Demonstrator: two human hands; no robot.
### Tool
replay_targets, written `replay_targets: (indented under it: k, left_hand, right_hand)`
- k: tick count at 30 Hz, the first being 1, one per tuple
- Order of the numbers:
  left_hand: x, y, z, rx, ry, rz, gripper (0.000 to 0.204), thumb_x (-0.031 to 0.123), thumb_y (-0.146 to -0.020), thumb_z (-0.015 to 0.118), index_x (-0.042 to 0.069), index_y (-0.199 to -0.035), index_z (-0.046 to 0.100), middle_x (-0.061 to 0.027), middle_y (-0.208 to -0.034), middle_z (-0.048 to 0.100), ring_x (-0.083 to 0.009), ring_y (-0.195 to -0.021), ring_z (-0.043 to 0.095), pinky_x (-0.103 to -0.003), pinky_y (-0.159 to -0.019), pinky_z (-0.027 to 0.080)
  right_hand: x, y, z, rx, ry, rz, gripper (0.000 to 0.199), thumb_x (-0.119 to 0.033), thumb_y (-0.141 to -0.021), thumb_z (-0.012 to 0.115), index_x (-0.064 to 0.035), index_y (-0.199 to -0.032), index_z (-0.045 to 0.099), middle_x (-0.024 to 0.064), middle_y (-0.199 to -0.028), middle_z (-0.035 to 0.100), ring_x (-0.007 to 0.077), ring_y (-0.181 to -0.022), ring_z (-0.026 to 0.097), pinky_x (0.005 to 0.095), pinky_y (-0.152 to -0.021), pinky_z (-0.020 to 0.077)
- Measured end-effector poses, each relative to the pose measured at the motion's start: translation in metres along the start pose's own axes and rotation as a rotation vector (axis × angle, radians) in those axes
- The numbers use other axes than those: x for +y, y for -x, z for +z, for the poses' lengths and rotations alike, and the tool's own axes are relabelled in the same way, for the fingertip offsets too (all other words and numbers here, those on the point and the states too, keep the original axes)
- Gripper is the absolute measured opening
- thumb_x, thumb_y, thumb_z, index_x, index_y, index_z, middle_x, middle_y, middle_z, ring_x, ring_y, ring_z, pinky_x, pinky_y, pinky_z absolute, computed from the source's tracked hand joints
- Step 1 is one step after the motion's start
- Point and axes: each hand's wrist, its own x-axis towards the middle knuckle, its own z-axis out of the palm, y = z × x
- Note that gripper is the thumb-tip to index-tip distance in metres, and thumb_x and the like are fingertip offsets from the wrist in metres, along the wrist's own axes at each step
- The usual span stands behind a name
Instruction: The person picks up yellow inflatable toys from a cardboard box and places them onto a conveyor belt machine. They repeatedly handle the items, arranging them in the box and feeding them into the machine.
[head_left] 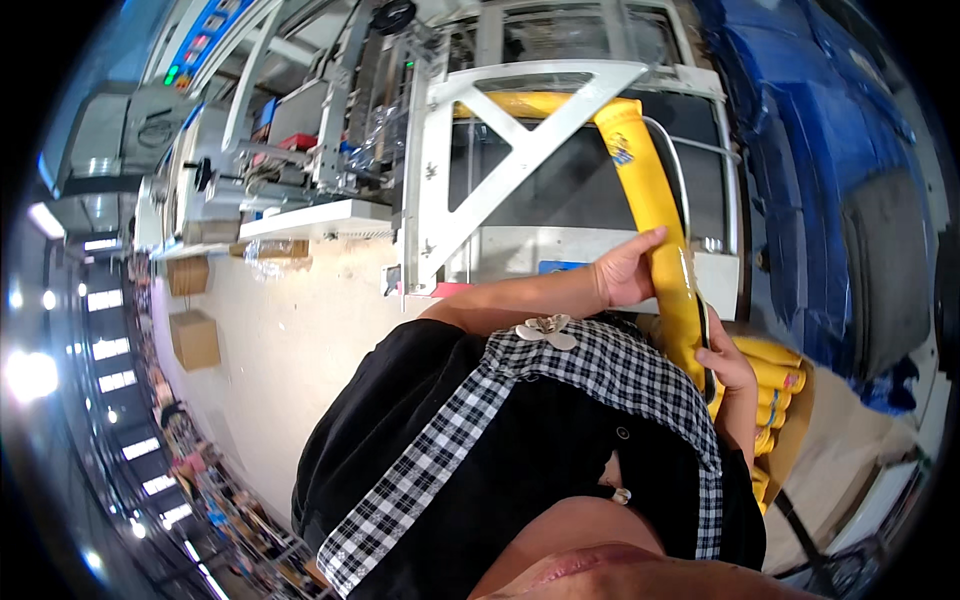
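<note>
one yellow tube (650, 190) slants from the dark bed (570, 200) of a white-framed machine (540, 152) across its near edge toward the wearer; the left hand (626, 273) is closed on its middle, the right hand (730, 364) on its lower end. pale floor (285, 340) spreads leftward to cartons (194, 339); blue sheeting (800, 200) bounds the bed's right side.

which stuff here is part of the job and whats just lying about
Part of the job:
yellow tube, held by left hand and right hand
white triangular frame, likely
yellow pieces at lower right, likely

Lying about, apparently:
brown cartons
blue-covered stack
</note>
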Motion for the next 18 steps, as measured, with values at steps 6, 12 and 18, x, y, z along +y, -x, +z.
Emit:
replay_targets:
  k: [6, 12, 18]
  left_hand:
    - [-0.011, 0.007, 0.007, 0.019, -0.059, -0.098, 0.055, 0.036, -0.088, 0.066, 0.015, -0.134, 0.044, -0.0018, -0.138, 0.046, -0.0214, -0.132, 0.036, -0.048, -0.105, 0.032]
    - [-0.007, 0.005, -0.004, 0.004, -0.811, -0.276, 0.065, 0.033, -0.093, 0.061, 0.007, -0.145, 0.032, -0.0132, -0.137, 0.046, -0.0208, -0.133, 0.038, -0.039, -0.109, 0.033]
    - [0.001, 0.020, -0.046, -0.215, -1.350, -0.352, 0.057, 0.039, -0.096, 0.055, 0.003, -0.139, 0.044, -0.0078, -0.125, 0.058, -0.0160, -0.107, 0.054, -0.028, -0.090, 0.043]
  right_hand:
    - [-0.003, -0.053, 0.003, 0.244, 0.367, -0.111, 0.064, -0.003, -0.074, 0.074, -0.0037, -0.129, 0.041, 0.0071, -0.116, 0.058, 0.0142, -0.102, 0.058, 0.0290, -0.087, 0.0478]
    - [0.009, -0.059, -0.027, 0.355, 0.451, -0.191, 0.060, -0.006, -0.072, 0.078, -0.0026, -0.124, 0.049, 0.0053, -0.109, 0.062, 0.0136, -0.098, 0.059, 0.0284, -0.085, 0.0477]
    - [-0.022, -0.079, -0.093, 0.627, 0.919, -0.131, 0.065, -0.023, -0.068, 0.082, -0.0051, -0.124, 0.053, 0.0135, -0.105, 0.065, 0.0264, -0.096, 0.063, 0.0358, -0.084, 0.0492]
